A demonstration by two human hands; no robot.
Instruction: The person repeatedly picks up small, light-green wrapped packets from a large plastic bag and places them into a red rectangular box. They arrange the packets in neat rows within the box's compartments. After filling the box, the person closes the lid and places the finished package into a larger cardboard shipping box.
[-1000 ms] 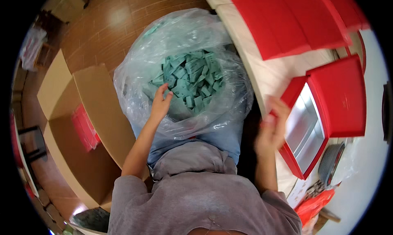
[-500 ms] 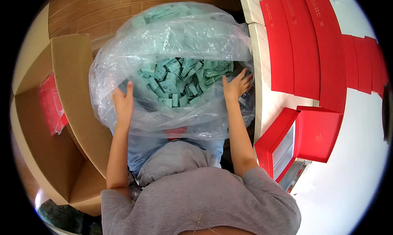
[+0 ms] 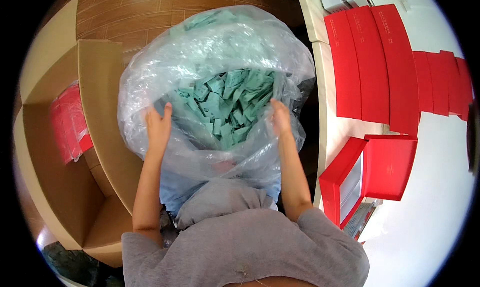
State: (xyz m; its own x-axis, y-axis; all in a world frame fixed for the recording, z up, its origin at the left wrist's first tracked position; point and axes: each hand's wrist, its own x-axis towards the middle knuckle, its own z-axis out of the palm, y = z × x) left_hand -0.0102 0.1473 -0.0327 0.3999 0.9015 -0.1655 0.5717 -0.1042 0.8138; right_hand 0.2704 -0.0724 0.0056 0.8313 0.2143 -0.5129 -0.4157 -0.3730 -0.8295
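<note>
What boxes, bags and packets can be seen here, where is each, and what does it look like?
Clear plastic bag: centre, between left hand and right hand, full of small teal packets.
Cardboard box: left, open, brown.
Red packets: inside that box, plastic-wrapped.
Flat red boxes: right, in a row on the white table.
Open red box: right, lower, pale inside.
</note>
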